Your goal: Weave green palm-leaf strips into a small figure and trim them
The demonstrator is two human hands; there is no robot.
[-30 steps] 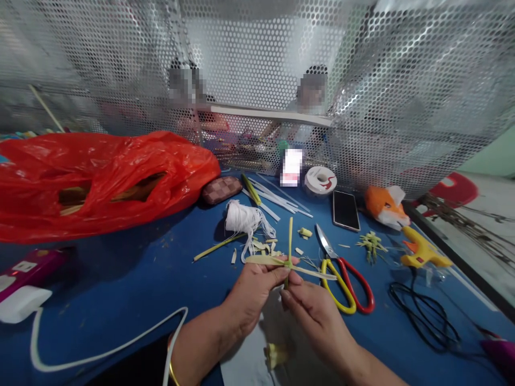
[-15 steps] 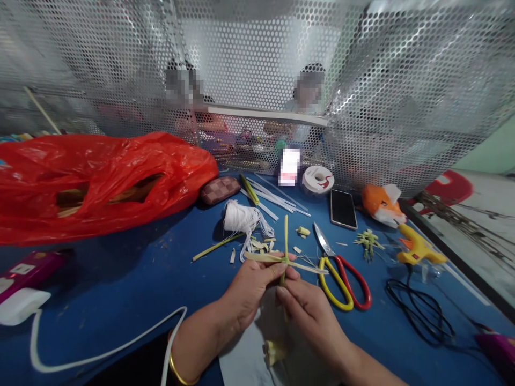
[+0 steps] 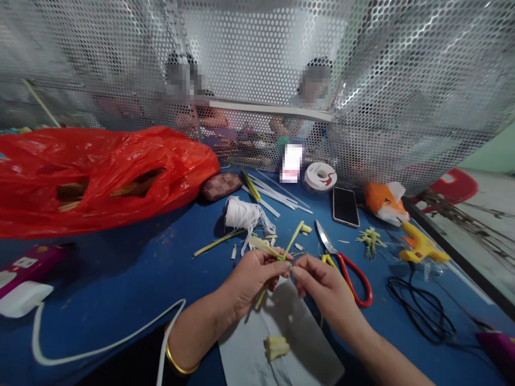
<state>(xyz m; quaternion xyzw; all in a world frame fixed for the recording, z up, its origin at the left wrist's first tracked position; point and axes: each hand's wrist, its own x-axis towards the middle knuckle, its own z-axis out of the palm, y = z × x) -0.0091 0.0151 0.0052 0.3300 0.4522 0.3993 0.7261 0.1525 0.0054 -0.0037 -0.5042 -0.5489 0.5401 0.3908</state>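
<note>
My left hand (image 3: 257, 272) is closed in a pinch around crossed pale green plant strips (image 3: 295, 239), which look like leaf or husk pieces. One strip points up to the right, a wider one to the upper left, and another end hangs below the fingers. My right hand (image 3: 317, 276) meets it at the crossing, thumb and forefinger pressed together on a strip end that is mostly hidden. Beneath both hands lies a grey-white sheet (image 3: 249, 348) with a short pale stalk bundle (image 3: 277, 347) on it. Scissors (image 3: 354, 273) with red and yellow handles rest beside my right hand.
A red plastic bag (image 3: 100, 155) fills the left side. White string (image 3: 241, 213), white sticks (image 3: 277, 195), a ribbon spool (image 3: 321, 177) and a phone (image 3: 345, 206) lie ahead. A yellow glue gun (image 3: 422, 246) with its black cable is at right. Behind a perforated screen (image 3: 257, 59) sit two people.
The crossed strips have turned, their upright strip now leaning right. My right hand has moved from below the crossing to its right side. The view has shifted slightly.
</note>
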